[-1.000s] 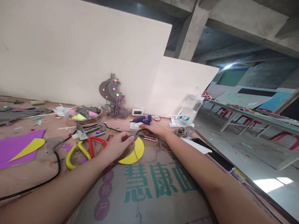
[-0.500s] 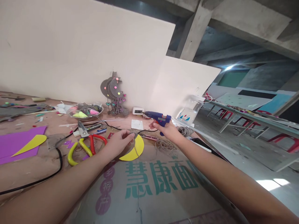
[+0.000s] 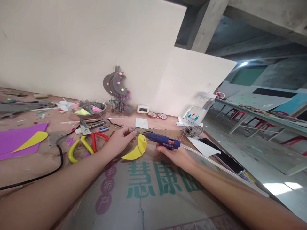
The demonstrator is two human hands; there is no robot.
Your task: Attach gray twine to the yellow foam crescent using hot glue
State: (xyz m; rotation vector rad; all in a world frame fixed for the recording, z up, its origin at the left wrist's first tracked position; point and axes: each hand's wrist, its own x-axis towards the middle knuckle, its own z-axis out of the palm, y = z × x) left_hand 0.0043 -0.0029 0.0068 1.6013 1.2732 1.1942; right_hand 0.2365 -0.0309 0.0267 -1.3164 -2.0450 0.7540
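Note:
My left hand (image 3: 123, 138) pinches the upper end of a yellow crescent moon cutout (image 3: 139, 149), which has a thin grey cord running over it. In my right hand (image 3: 174, 156) is a blue hot glue gun (image 3: 159, 140), pointing left. Its nozzle is at the crescent's top, close to my left fingertips; whether it touches cannot be made out. A long clear glue stick (image 3: 216, 164) sticks out of the gun's back. Both lie over a cardboard sheet (image 3: 115, 214) with green and purple printing.
Left of my hand lie yellow-handled pliers (image 3: 74, 152), red-handled pliers (image 3: 94, 143) and purple sheets (image 3: 16, 140). Behind are a bowl of trimmings (image 3: 87, 110), grey moon ornaments (image 3: 116, 86) and a small white clock (image 3: 143, 109). A clear jug (image 3: 195, 111), cord bundle (image 3: 192, 131) and phone (image 3: 225, 158) are at right.
My right hand has brought the glue gun down and towards me, turning it, so its nozzle is now at the crescent's top. My left hand keeps its pinch on the crescent.

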